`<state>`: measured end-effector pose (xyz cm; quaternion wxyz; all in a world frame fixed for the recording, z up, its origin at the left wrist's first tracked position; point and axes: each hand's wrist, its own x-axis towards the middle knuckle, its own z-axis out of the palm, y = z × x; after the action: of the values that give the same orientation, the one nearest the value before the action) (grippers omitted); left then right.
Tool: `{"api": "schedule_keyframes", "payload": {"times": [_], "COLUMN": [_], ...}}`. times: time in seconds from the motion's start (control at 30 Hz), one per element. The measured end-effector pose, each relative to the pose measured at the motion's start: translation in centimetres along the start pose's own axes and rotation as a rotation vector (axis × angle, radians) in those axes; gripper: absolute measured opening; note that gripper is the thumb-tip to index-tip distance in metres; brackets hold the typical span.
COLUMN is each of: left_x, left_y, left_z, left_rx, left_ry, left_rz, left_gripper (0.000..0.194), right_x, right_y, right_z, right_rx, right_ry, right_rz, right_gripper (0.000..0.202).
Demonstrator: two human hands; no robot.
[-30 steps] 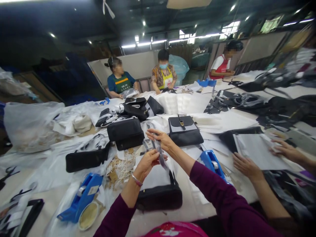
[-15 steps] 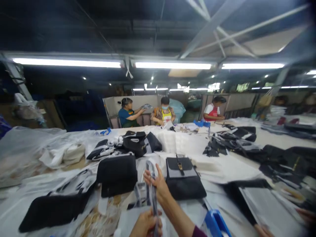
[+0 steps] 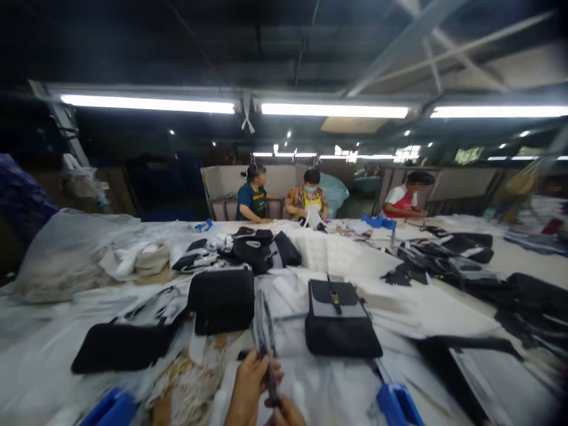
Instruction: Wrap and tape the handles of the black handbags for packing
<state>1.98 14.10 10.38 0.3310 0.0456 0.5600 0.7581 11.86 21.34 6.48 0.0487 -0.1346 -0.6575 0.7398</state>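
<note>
The long pale bench [image 3: 530,258] is spanning the frame, its spread of goods staying put. A black-and-grey flap bag with a gold-toned buckle [image 3: 344,334] is sitting right of centre, untouched. At bottom centre, the bare left hand [image 3: 254,378] is gripping a thin dark-grey strap [image 3: 263,328], blurred and shiny, which is pointing up-frame. The bare right hand [image 3: 287,412], a moment ago open against the strap's upper length, is now curling round its lower part at the frame edge. Handling is apparently shifting to that lower part.
</note>
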Motion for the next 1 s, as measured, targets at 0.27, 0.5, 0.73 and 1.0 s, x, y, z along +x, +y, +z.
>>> {"api": "schedule_keyframes", "payload": {"times": [0.27, 0.5, 0.73, 1.0], "left_x": [-3.0, -3.5, -1.0, -0.6], "left_y": [0.7, 2.7, 3.8, 2.6], "left_z": [0.8, 0.5, 1.0, 2.6], "left_rx": [-0.012, 0.017, -0.045, -0.069], "left_ry": [0.001, -0.228, 0.023, -0.030], "left_rz": [-0.048, -0.134, 0.082, 0.142], "left_gripper": [0.042, 0.030, 0.032, 0.027], "right_x": [-4.8, -3.3, -3.9, -0.2], "right_y": [-0.1, -0.7, -3.3, -3.5], "right_z": [3.0, 0.3, -3.0, -3.4], "right_rx": [0.221, 0.095, -0.213, 0.366], "right_ry": [0.130, 0.163, 0.463, 0.287], "right_rz": [0.011, -0.057, -0.194, 0.226], "right_gripper": [0.042, 0.034, 0.021, 0.055]}}
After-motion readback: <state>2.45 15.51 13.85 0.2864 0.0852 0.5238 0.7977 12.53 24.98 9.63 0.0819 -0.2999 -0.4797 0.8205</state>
